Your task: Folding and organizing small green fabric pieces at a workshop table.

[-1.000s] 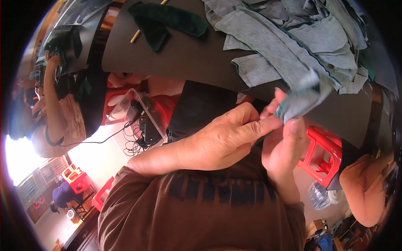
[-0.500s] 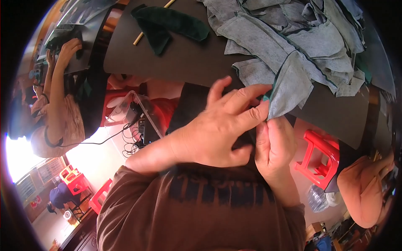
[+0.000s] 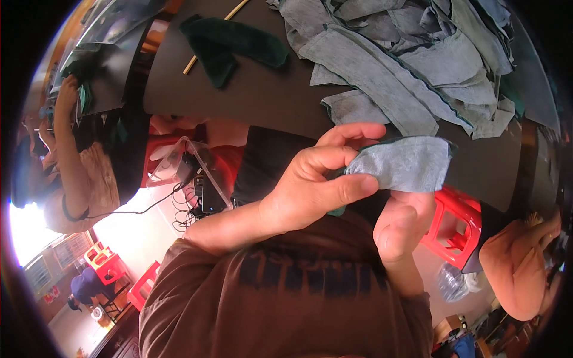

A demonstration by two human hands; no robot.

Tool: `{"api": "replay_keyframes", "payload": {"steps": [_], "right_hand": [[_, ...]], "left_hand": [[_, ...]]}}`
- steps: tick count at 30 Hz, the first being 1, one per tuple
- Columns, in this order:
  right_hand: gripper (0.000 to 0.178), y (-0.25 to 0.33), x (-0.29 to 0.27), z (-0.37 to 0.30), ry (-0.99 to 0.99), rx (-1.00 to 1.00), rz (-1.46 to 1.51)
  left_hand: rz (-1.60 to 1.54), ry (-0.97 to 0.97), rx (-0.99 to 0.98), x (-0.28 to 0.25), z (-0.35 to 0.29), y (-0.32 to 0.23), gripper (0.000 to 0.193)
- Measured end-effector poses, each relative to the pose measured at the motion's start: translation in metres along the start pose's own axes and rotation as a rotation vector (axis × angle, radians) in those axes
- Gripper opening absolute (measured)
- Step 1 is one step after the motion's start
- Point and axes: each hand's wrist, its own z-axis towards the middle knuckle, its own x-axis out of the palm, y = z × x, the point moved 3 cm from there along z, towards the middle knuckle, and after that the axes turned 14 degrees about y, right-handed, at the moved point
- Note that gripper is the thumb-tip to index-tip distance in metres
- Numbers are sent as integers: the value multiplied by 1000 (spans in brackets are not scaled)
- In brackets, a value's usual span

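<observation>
1. Currently, I see the left hand (image 3: 304, 182) pinching a small cloth (image 3: 406, 167) by its left end — thumb in front, fingers behind, closed firmly.
2. From my end, the right hand (image 3: 403, 224) sits below the small cloth; its fingertips are hidden, so I can't tell whether it grips.
3. I find the small cloth, grey with a dark edge, held up by the near edge of the table (image 3: 161, 89), right of its middle.
4. A grey cloth pile (image 3: 370, 71) covers the far right corner.
5. Toward the left edge, a green cloth (image 3: 250, 45) lies across a thin stick (image 3: 190, 64).
</observation>
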Motion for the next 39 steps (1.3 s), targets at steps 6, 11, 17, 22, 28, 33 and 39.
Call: {"api": "replay_keyframes", "payload": {"steps": [6, 11, 17, 22, 28, 33, 39], "right_hand": [[23, -9, 12, 6, -129, 97, 20], [27, -16, 11, 9, -166, 177, 105], [31, -20, 17, 1, -207, 241, 259], [22, -22, 23, 0, -172, 173, 408], [35, -26, 17, -3, 25, 151, -146], [46, -4, 14, 5, 47, 46, -228], [40, -18, 10, -2, 107, 0, -353]], "left_hand": [[75, 35, -8, 3, -4, -1, 17], [-207, 28, -133, 7, -8, 0, 37], [-409, -17, -192, 14, -13, 2, 46], [-395, -70, -177, 16, -13, 4, 53], [-545, -245, -293, 17, -1, -2, 45], [-359, -302, -211, 19, -5, 2, 25], [-369, -211, -251, 18, -8, -3, 20]]}}
